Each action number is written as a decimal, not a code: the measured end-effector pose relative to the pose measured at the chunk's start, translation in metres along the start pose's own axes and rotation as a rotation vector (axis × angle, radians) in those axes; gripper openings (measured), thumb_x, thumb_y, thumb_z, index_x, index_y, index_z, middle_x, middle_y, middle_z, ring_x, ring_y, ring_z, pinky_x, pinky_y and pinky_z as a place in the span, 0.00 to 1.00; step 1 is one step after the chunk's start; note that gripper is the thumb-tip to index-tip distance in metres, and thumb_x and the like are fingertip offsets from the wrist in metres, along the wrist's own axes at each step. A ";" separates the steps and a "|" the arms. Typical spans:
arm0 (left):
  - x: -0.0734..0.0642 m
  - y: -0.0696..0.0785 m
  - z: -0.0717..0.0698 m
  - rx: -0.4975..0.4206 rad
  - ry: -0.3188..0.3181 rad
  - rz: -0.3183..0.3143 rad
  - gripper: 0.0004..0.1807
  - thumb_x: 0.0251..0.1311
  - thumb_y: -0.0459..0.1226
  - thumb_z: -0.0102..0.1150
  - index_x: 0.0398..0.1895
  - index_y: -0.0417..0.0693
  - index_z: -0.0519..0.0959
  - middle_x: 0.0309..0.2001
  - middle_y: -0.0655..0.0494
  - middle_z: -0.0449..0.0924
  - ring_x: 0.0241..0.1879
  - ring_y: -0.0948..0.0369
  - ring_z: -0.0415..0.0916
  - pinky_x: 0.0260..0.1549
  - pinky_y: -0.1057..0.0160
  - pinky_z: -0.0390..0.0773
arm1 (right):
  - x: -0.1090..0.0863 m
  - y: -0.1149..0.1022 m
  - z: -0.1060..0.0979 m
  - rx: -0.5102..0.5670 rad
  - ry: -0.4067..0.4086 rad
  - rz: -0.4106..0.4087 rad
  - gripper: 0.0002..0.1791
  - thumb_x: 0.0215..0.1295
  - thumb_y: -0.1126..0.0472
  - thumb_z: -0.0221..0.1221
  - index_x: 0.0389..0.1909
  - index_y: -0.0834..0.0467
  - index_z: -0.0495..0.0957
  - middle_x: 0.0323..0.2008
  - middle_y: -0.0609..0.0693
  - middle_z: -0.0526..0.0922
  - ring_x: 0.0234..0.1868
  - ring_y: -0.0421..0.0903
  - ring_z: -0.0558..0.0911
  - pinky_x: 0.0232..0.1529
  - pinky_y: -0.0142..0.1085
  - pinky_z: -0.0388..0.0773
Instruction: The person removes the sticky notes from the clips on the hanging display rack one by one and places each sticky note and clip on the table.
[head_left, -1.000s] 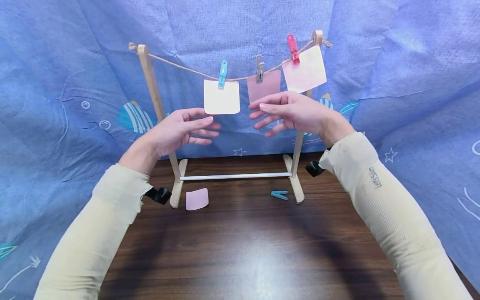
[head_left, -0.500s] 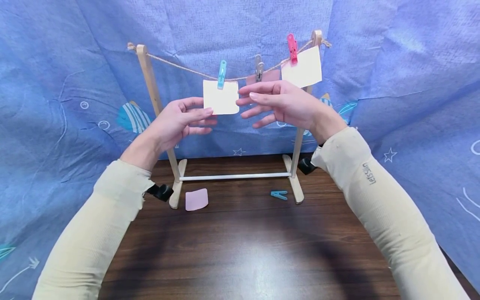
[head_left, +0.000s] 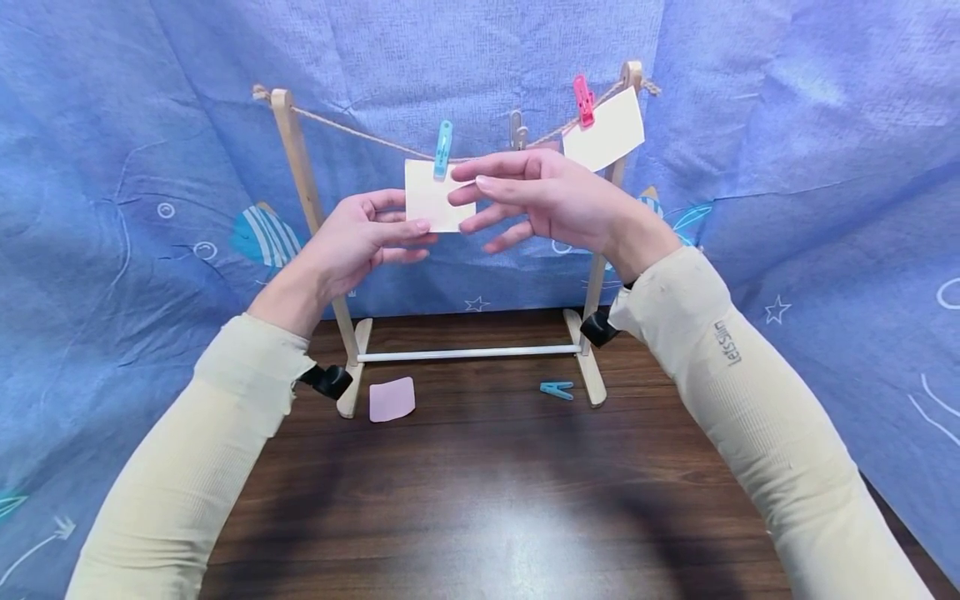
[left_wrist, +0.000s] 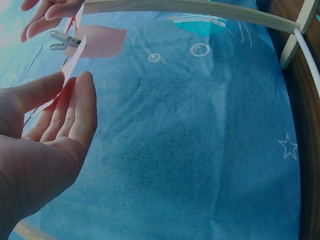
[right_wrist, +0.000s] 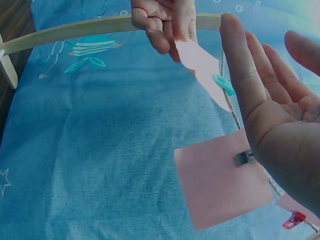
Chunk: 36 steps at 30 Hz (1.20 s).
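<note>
I see the left hand [head_left: 360,237] pinching the lower-left corner of the white note [head_left: 423,196]. The right hand [head_left: 551,200] has its fingers spread, overlapping the note's right side; can't tell if touching. Note is near-square, hanging between both hands. Blue clip [head_left: 443,148] fixes its top to the rope [head_left: 345,127], long axis near vertical, right fingertips nearer.

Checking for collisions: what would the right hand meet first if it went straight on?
Probably the pale paper in the blue clip; the right hand overlaps it in the head view, but depth is unclear.
</note>
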<state>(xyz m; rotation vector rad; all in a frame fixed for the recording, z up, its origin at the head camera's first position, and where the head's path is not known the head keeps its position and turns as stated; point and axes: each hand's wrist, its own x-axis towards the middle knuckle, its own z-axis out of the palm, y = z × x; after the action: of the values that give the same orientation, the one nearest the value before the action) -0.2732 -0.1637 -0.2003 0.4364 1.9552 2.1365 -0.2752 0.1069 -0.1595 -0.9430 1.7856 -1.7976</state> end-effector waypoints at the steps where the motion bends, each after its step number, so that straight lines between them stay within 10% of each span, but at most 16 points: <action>1: 0.000 0.000 0.000 -0.002 0.002 0.000 0.24 0.64 0.27 0.65 0.63 0.37 0.73 0.45 0.46 0.87 0.44 0.53 0.86 0.44 0.57 0.86 | 0.001 -0.001 0.001 0.003 0.004 -0.003 0.24 0.79 0.62 0.51 0.71 0.65 0.67 0.65 0.66 0.74 0.54 0.58 0.83 0.51 0.52 0.84; 36: -0.001 0.001 -0.011 -0.028 0.108 0.059 0.23 0.61 0.22 0.64 0.60 0.35 0.77 0.45 0.45 0.85 0.38 0.55 0.86 0.39 0.60 0.87 | 0.014 -0.018 0.007 0.143 0.240 -0.027 0.24 0.75 0.65 0.57 0.70 0.63 0.69 0.67 0.59 0.73 0.44 0.54 0.88 0.44 0.46 0.87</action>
<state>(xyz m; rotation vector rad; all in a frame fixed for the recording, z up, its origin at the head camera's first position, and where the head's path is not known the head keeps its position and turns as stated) -0.2761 -0.1744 -0.2006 0.3868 1.9895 2.2655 -0.2767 0.0927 -0.1401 -0.7235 1.7588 -2.0998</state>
